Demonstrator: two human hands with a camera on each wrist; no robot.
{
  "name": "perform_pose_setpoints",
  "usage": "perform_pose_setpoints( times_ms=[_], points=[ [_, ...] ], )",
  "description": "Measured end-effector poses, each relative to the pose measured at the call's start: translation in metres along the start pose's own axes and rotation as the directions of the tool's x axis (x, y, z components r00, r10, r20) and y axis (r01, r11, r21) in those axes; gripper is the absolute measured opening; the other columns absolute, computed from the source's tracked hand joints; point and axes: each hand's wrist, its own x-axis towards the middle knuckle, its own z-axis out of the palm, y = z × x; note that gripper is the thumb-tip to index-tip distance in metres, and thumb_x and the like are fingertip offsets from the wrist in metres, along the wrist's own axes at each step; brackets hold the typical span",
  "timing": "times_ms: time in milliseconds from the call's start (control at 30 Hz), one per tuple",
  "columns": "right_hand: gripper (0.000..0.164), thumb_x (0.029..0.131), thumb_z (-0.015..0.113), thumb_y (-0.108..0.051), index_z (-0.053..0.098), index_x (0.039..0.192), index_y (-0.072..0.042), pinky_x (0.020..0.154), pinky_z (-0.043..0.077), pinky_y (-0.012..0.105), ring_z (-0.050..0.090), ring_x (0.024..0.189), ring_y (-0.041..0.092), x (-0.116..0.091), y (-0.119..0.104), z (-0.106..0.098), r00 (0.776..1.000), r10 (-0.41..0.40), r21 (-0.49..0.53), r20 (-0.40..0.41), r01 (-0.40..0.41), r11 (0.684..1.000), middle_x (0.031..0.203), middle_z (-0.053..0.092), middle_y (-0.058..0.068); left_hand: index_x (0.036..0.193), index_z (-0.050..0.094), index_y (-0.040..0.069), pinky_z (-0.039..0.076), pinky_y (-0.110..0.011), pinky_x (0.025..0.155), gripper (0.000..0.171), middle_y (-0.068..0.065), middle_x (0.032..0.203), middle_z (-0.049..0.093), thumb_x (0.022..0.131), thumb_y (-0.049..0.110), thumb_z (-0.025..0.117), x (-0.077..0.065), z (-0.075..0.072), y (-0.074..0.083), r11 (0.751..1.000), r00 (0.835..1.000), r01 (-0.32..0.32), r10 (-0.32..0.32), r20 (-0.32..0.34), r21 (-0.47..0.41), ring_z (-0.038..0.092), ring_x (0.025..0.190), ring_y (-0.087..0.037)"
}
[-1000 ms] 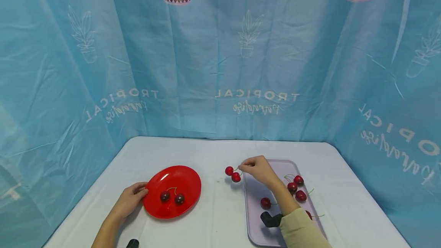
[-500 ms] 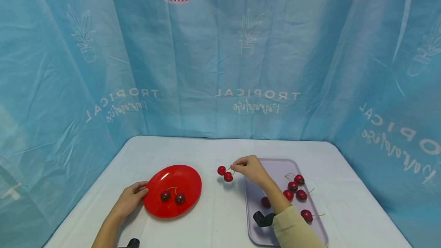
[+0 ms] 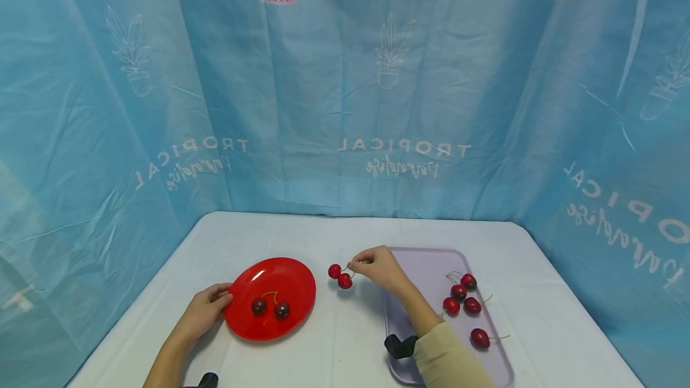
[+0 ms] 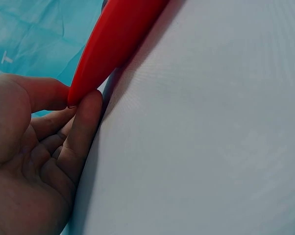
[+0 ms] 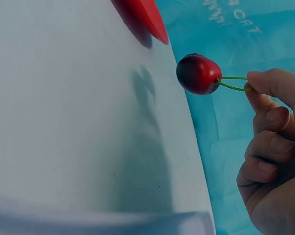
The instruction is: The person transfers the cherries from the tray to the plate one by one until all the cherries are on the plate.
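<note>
My right hand [image 3: 380, 267] pinches the green stems of a pair of red cherries [image 3: 344, 281] between thumb and forefinger. The pair hangs above the white table, between plate and tray; in the right wrist view one cherry [image 5: 199, 74] mostly covers the other. My left hand [image 3: 203, 311] grips the left rim of a red plate [image 3: 296, 283], thumb on top and a finger beneath, as the left wrist view shows. On the plate lie two dark cherries [image 3: 281, 310] joined by their stems. Right of it, a pale purple tray [image 3: 426, 259] holds several red cherries [image 3: 472, 306].
My right forearm and sleeve [image 3: 453, 358] cover part of the tray's lower left. A black wrist mount [image 3: 400, 346] sticks out beside the sleeve, another [image 3: 208, 380] near my left forearm. Blue printed curtains [image 3: 345, 106] stand behind and at both sides of the white table [image 3: 345, 352].
My right hand has carried the cherry pair leftward from the tray's edge, closer to the plate. More tray cherries show from behind the arm. My left hand and the plate stay put.
</note>
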Motion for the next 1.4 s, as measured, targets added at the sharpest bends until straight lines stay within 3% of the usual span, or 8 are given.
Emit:
perform_pose_setpoints(
  times_ms=[267,533,733,1033,1267,1400],
  points=[
    [0.014,0.085,0.072,-0.029,0.076,0.084,-0.016,0.056,0.047,0.029,0.053,0.066,0.013,0.003,-0.006,0.010,1.000,-0.014,0.004,0.006,0.013,1.000,0.073,0.068,0.001,0.133,0.047,-0.008,0.051,-0.043,0.089,0.046,-0.025,0.123,0.056,0.097,0.020,0.053,-0.001,0.000,0.003,1.000,1.000,0.007,-0.007,-0.001,0.015,0.053,0.115,-0.040],
    [0.015,0.087,0.071,-0.030,0.076,0.086,-0.016,0.058,0.049,0.029,0.054,0.066,0.014,0.006,-0.011,0.021,0.999,-0.019,0.028,0.030,0.018,0.999,0.079,0.069,0.012,0.133,0.046,-0.008,0.051,-0.044,0.090,0.046,-0.027,0.125,0.055,0.097,0.019,0.053,0.001,0.002,0.001,1.000,1.000,0.014,-0.014,-0.004,0.017,0.051,0.117,-0.042],
    [0.014,0.087,0.071,-0.028,0.076,0.087,-0.015,0.058,0.049,0.028,0.054,0.066,0.013,0.008,-0.013,0.030,0.999,-0.040,0.040,0.025,0.039,0.998,0.076,0.069,0.004,0.132,0.047,-0.008,0.052,-0.042,0.087,0.046,-0.027,0.124,0.056,0.097,0.019,0.054,0.002,0.002,-0.001,1.000,1.000,0.008,-0.008,-0.007,0.012,0.053,0.114,-0.040],
    [0.014,0.087,0.071,-0.029,0.076,0.086,-0.017,0.057,0.048,0.027,0.054,0.066,0.012,0.011,-0.016,0.039,0.999,-0.018,0.024,0.033,0.018,1.000,0.075,0.069,0.003,0.131,0.049,-0.008,0.054,-0.041,0.085,0.043,-0.023,0.120,0.058,0.097,0.017,0.053,0.002,0.002,0.000,1.000,1.000,0.006,-0.006,-0.006,-0.003,0.056,0.111,-0.037],
    [0.013,0.088,0.070,-0.027,0.076,0.086,-0.015,0.058,0.048,0.028,0.054,0.068,0.015,0.012,-0.021,0.044,1.000,0.003,0.024,0.011,-0.003,1.000,0.075,0.068,0.001,0.131,0.049,-0.007,0.052,-0.042,0.088,0.044,-0.024,0.123,0.057,0.097,0.019,0.055,0.004,0.002,0.002,0.999,0.999,-0.048,0.048,-0.001,-0.007,0.055,0.113,-0.038],
    [0.014,0.087,0.070,-0.028,0.076,0.087,-0.015,0.057,0.048,0.027,0.054,0.067,0.014,0.013,-0.022,0.053,1.000,-0.017,0.039,0.024,0.016,0.999,0.074,0.067,-0.001,0.131,0.049,-0.008,0.052,-0.043,0.088,0.044,-0.024,0.122,0.057,0.096,0.018,0.055,-0.001,-0.002,0.001,1.000,1.000,-0.026,0.026,-0.005,-0.011,0.054,0.113,-0.039]
  ],
)
